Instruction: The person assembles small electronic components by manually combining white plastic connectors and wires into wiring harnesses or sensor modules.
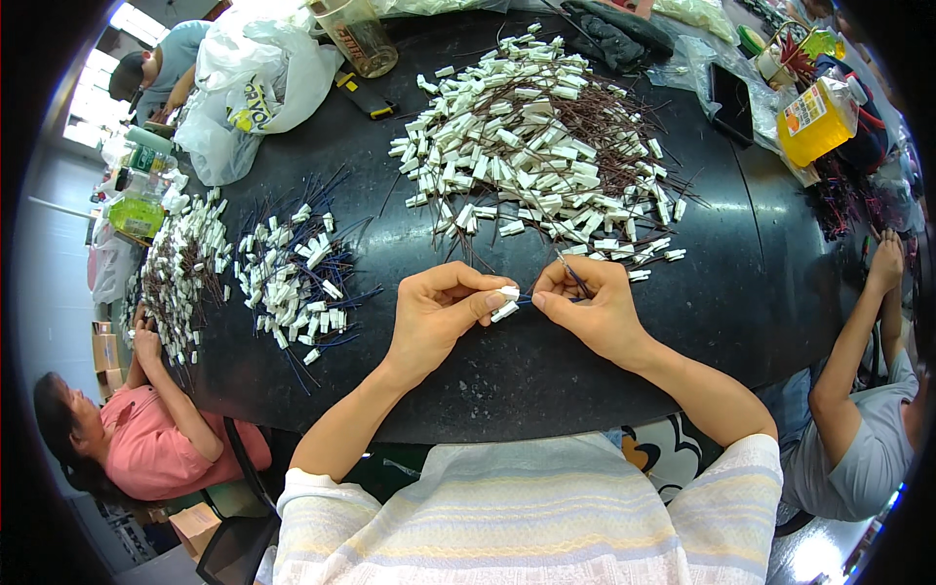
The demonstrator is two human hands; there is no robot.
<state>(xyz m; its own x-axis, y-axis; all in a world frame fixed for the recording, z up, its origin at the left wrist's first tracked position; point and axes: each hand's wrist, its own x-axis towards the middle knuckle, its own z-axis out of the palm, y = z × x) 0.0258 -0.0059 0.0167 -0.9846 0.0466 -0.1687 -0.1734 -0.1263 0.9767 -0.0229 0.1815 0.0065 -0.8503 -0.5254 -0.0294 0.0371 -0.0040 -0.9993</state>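
Note:
Just in front of me, my left hand [450,310] pinches a small white plastic connector [508,300] between thumb and fingertips. Dark blue wire [526,300] runs from it to my right hand [587,299], whose thumb and forefinger close on the wire. A thin dark pointed piece [573,273] shows by the right fingers; I cannot tell if it is a tool or wire. Beyond my hands lies a large heap of white connectors with brown wires [526,146]. To the left sits a smaller pile of white connectors with dark blue wires [297,268].
The black table [468,390] curves around me. Another connector pile [185,263] lies at far left by a co-worker in pink [185,434]. A utility knife [366,95], clear cup [356,39], plastic bag [263,88], phone [731,102] and yellow bottle [817,122] stand farther off. Someone in grey [848,439] works at right.

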